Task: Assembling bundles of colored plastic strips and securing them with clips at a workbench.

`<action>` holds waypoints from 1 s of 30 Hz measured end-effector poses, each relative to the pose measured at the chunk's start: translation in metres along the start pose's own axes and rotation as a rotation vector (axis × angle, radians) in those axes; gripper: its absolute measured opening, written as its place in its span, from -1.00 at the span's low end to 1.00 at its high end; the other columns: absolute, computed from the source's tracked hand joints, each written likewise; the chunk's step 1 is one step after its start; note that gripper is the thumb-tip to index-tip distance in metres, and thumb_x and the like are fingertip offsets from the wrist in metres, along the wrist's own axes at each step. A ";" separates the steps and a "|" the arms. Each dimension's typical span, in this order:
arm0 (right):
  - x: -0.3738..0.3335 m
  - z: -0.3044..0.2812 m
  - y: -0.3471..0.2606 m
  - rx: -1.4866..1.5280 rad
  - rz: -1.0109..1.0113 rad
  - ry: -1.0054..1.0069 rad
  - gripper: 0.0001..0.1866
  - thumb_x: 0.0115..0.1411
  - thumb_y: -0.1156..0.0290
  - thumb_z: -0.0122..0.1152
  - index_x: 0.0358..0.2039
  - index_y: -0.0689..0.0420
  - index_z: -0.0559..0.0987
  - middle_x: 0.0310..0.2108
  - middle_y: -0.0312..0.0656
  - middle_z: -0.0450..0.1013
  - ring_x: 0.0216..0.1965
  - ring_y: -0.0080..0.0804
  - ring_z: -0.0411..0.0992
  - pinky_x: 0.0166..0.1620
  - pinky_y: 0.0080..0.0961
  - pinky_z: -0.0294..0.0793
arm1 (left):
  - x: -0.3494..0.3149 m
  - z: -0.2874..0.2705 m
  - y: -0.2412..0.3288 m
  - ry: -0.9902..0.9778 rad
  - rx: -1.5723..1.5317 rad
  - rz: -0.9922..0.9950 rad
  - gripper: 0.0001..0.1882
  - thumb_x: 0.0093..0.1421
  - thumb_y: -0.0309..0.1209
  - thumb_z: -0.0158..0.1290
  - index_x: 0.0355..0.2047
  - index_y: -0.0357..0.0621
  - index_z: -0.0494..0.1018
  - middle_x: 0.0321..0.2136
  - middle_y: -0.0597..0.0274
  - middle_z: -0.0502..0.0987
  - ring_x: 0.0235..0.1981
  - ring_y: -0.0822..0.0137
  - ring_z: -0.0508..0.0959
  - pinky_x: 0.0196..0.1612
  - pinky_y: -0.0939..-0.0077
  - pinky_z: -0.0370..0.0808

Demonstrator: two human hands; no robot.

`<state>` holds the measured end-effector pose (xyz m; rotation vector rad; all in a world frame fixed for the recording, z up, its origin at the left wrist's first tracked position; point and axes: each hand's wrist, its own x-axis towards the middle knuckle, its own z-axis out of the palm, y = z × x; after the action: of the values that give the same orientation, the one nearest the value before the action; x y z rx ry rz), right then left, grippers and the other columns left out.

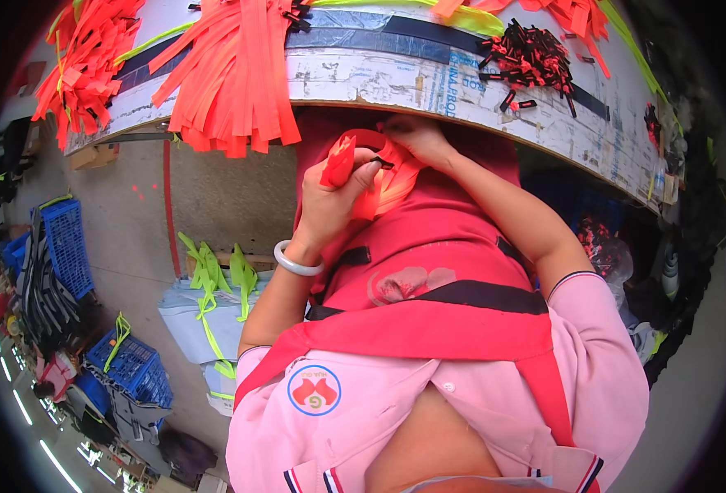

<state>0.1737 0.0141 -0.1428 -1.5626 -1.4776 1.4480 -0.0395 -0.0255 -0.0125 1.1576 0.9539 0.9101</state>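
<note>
Over my lap, just below the table edge, my left hand (338,195) is closed on a bunch of neon orange fabric strips (389,187). A small black piece (382,163) sits by its thumb tip, at the strips. My right hand (416,138) is also closed, its fingers pinching the upper part of the same strips close under the table edge. Its fingertips are partly hidden. Some strips loop above my left fist and others drape over the red apron (437,230).
On the table (363,78) lie a thick bundle of orange strips (236,82), another bundle (92,66) at the left corner and a pile of small black-and-red pieces (531,62). Pale stacked sheets with green ties (203,316) and blue crates (129,361) stand on the floor at left.
</note>
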 end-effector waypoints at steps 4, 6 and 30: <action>-0.036 -0.018 -0.038 0.324 0.120 -0.020 -0.76 0.21 0.34 0.18 -0.25 0.27 0.58 -0.35 -0.24 0.51 -0.28 -0.56 0.41 -0.17 -0.58 0.43 | 0.000 -0.003 -0.005 0.022 -0.027 0.011 -0.85 0.22 -0.49 0.11 -0.23 -0.30 0.52 -0.50 0.37 0.53 -0.46 0.59 0.46 -0.36 0.69 0.41; -0.049 -0.027 -0.047 0.407 0.150 -0.036 -0.82 0.20 0.32 0.19 -0.31 0.17 0.56 -0.53 -0.36 0.40 -0.58 -0.72 0.26 -0.51 -0.73 0.21 | 0.001 -0.002 -0.007 0.025 -0.014 -0.001 -0.85 0.21 -0.49 0.12 -0.22 -0.30 0.52 -0.50 0.37 0.52 -0.46 0.59 0.46 -0.36 0.69 0.41; -0.092 -0.038 -0.096 0.820 0.134 -0.692 -0.51 0.32 -0.02 -0.03 -0.40 0.20 0.50 -0.56 -0.30 0.36 -0.66 -0.73 0.18 -0.57 -0.76 0.17 | -0.003 0.002 -0.001 0.073 -0.137 0.073 -0.86 0.24 -0.53 0.07 -0.20 -0.33 0.49 -0.52 0.34 0.48 -0.50 0.55 0.45 -0.40 0.68 0.39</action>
<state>0.1917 -0.0367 -0.0154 -0.6812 -0.8551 2.4131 -0.0387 -0.0290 -0.0126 1.0542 0.8979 1.0660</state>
